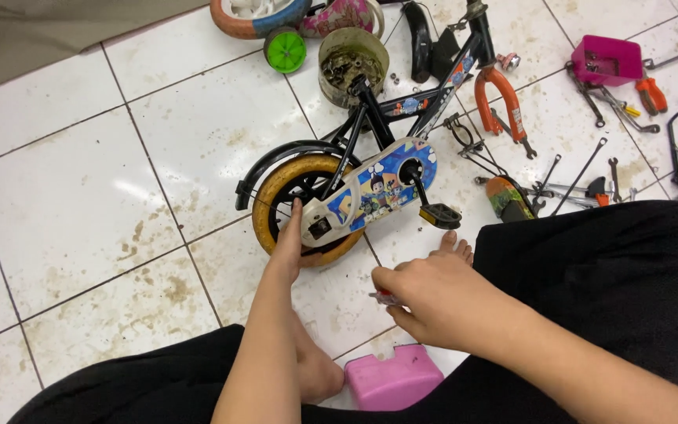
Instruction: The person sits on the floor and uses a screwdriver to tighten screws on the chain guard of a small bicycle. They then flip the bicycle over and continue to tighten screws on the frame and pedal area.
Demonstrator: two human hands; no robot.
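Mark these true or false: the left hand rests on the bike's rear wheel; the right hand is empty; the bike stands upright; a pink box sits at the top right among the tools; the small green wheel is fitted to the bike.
1. The left hand rests on the rear wheel. True.
2. The right hand is empty. False: it pinches a small object, too hidden to identify.
3. The bike stands upright. False: it lies on its side on the tiled floor.
4. A pink box sits at the top right among tools. True.
5. The green wheel is fitted to the bike. False: it lies apart, beside a tin.
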